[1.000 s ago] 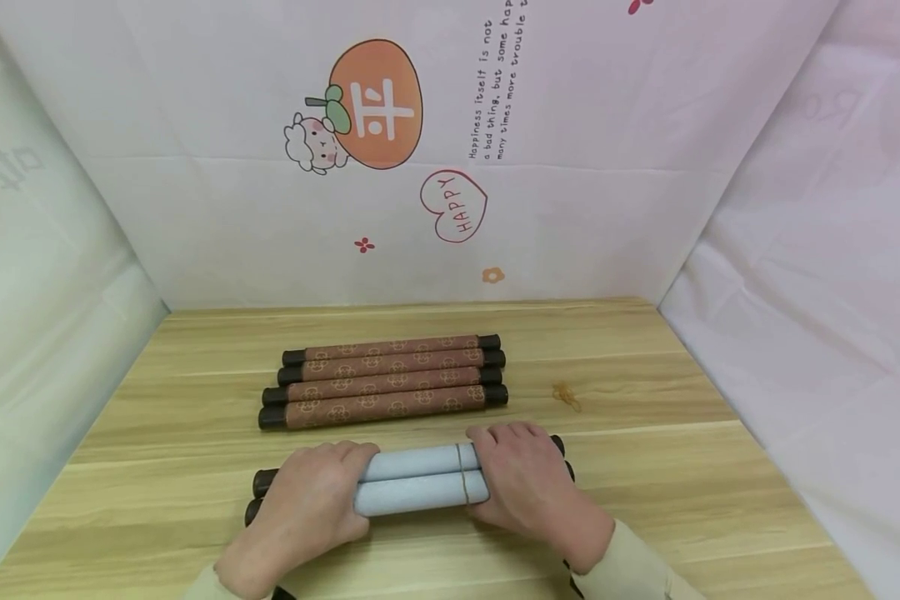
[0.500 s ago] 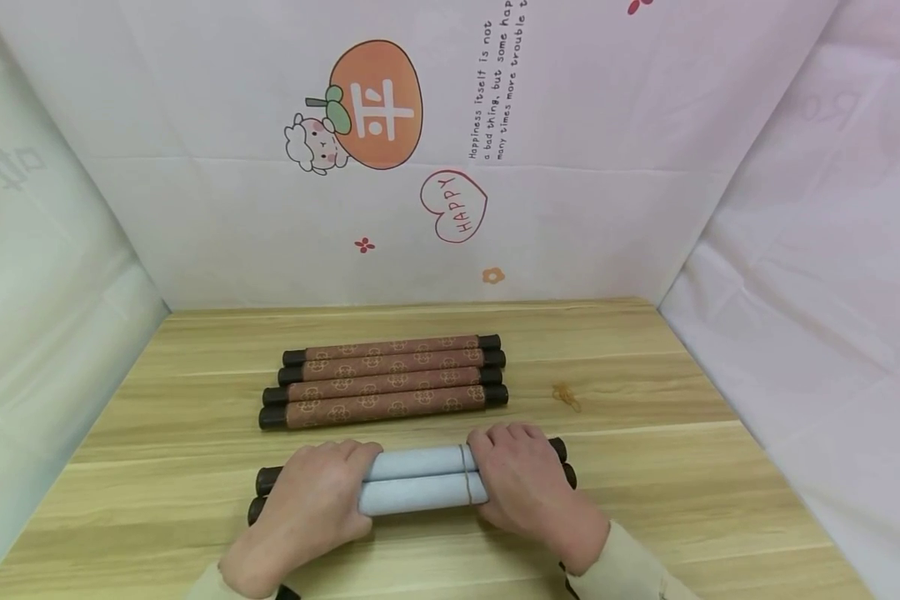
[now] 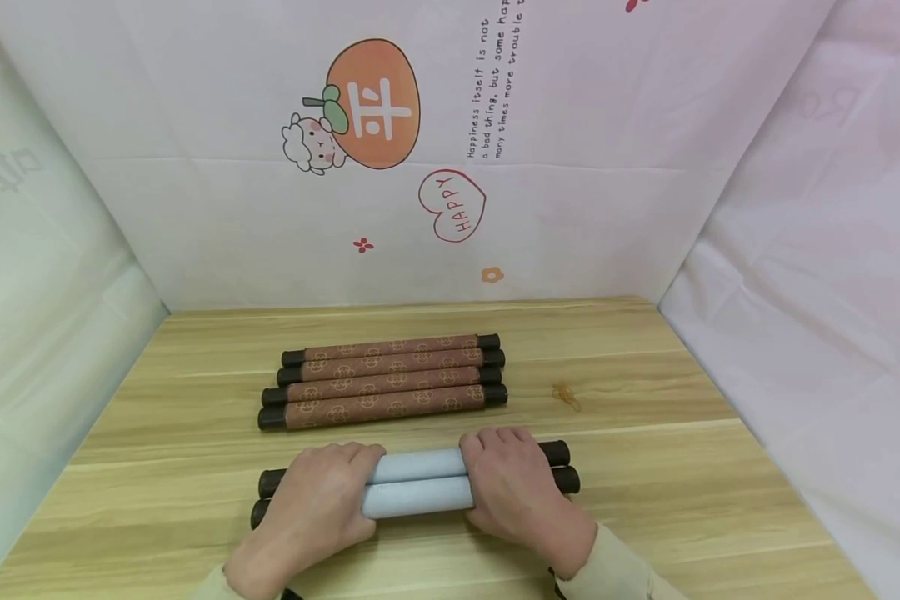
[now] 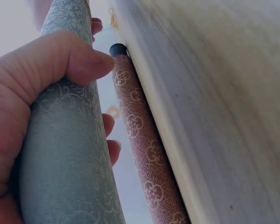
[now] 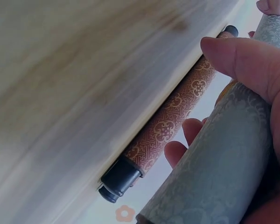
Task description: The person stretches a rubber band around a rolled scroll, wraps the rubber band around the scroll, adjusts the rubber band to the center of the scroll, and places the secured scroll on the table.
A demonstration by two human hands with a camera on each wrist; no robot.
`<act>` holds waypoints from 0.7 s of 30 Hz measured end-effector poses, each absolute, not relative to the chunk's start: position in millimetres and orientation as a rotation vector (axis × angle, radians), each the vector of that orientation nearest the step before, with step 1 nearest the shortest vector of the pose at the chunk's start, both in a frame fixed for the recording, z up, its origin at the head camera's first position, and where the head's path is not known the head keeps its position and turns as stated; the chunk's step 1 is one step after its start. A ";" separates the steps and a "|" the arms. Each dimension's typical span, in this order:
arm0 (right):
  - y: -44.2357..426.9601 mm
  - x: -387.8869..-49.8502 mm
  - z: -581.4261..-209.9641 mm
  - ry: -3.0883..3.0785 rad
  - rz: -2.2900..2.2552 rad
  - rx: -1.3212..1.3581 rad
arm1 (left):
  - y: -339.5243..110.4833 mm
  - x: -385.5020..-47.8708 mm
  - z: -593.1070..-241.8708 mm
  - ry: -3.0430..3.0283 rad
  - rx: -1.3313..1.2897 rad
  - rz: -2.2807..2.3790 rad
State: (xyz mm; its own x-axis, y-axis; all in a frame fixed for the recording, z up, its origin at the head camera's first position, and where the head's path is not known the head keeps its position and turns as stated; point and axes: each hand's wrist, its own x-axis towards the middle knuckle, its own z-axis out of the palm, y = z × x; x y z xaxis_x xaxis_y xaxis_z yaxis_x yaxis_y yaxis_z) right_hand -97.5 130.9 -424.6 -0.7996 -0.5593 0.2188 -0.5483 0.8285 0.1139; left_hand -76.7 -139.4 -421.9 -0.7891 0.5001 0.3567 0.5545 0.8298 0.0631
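Gripping two pale-blue rolls (image 3: 417, 497), left hand (image 3: 318, 496) curled round them, right hand (image 3: 512, 490) likewise.

Brown scrolls (image 3: 382, 383): your landmark; four side by side, black end caps, gold motifs.
Tangled bands (image 3: 565, 394): yellowish, just right of your brown scrolls.
Wood-grain tabletop (image 3: 660, 492): under your brown scrolls.
White cloth (image 3: 585, 233): upright behind your brown scrolls.
Orange fruit print (image 3: 375, 104): on cloth, above your brown scrolls.
"HAPPY" heart (image 3: 452, 206): on cloth, lower than fruit, above your brown scrolls.

Bright, even light casts only soft shadows.
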 end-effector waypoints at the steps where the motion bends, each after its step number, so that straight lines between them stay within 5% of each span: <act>1: 130.2 -97.3 -424.5 -2.768 -0.067 0.850 | -139.2 -76.6 -422.0 -2.686 -0.797 -0.238; 21: 113.3 -92.9 -424.5 -2.779 -0.107 0.881 | -134.6 -74.2 -425.7 -2.707 -0.788 -0.281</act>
